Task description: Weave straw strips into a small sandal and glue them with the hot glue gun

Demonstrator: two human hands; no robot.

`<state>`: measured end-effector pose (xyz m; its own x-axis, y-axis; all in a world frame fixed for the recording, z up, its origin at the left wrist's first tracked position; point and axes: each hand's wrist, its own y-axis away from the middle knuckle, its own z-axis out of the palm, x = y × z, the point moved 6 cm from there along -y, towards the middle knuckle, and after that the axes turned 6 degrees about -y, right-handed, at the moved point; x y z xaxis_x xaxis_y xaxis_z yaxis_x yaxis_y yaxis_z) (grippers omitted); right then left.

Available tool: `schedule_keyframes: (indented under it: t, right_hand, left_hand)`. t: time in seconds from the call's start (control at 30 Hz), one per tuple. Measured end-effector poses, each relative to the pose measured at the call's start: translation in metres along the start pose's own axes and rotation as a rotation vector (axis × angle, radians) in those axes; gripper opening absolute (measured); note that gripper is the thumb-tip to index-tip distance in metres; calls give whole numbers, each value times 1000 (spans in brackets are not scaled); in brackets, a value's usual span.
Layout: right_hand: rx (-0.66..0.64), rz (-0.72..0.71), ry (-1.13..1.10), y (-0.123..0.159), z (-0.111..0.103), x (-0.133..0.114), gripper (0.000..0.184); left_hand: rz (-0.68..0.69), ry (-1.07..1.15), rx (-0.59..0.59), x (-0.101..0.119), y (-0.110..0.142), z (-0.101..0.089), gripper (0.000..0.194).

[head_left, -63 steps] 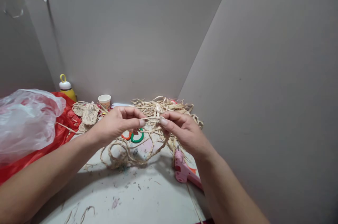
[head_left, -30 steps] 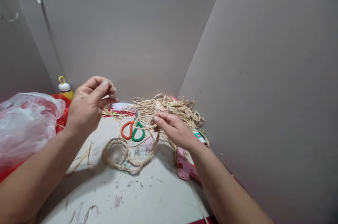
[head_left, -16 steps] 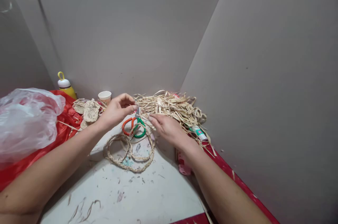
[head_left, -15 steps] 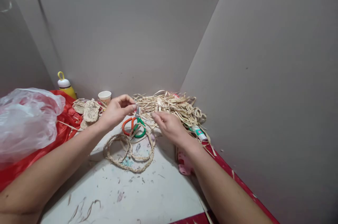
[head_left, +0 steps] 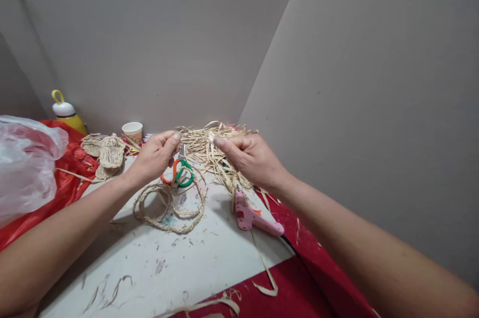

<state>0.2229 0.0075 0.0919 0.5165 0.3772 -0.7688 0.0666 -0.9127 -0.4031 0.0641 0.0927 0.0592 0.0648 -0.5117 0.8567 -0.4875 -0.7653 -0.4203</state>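
Note:
My left hand (head_left: 159,152) is raised over the far part of the table, thumb and forefinger pinched together. Whatever is between its fingertips, if anything, is too small to make out. Opposite it, my right hand (head_left: 252,156) is also pinched, its thumb tip in front of a pile of dry straw strips (head_left: 202,146). Its fingers hide what they may hold. Just right of my left hand lie scissors (head_left: 184,173) with one orange and one green handle. A braided straw cord (head_left: 182,229) is coiled in loops below them.
A pink glue gun (head_left: 245,215) with a black cable lies on the white board (head_left: 179,268), near the red cloth (head_left: 269,285). At left are woven straw pieces (head_left: 112,152), a paper cup (head_left: 132,132), a yellow bottle (head_left: 71,116) and plastic bags (head_left: 26,168). Walls (head_left: 318,108) stand close behind.
My view has turned slightly to the right. My right hand has lifted and moved away from my left hand, uncovering the glue gun. Both hands stay pinched.

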Motion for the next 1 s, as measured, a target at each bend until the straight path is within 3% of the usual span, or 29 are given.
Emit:
schedule_keyframes:
  t: [0.13, 0.23, 0.4, 0.5, 0.6, 0.7, 0.87, 1.0]
  right_hand:
    - [-39, 113, 110, 42, -14, 24, 41]
    - [-54, 157, 90, 72, -25, 40, 31]
    - [44, 282, 78, 105, -37, 64, 43]
    - [166, 307, 82, 117, -45, 75, 52]
    - [219, 315, 139, 127, -52, 84, 49]
    - [99, 330, 214, 137, -52, 93, 38]
    - [-224, 281, 530, 152, -32, 102, 58]
    - [-373, 282, 743, 150, -12, 101, 53]
  left_hand:
    - [0, 18, -46, 4, 3, 5, 19]
    - [-29, 32, 12, -1, 1, -2, 16]
    - [-46, 1, 94, -11, -3, -9, 23]
    - [-54, -33, 92, -14, -3, -7, 23]
    - [-78, -100, 62, -18, -4, -8, 26]
    - [-123, -162, 11, -27, -9, -11, 25]
    - [-208, -352, -139, -51, -13, -13, 22]
    - [-277, -500, -282, -72, -8, -7, 30]
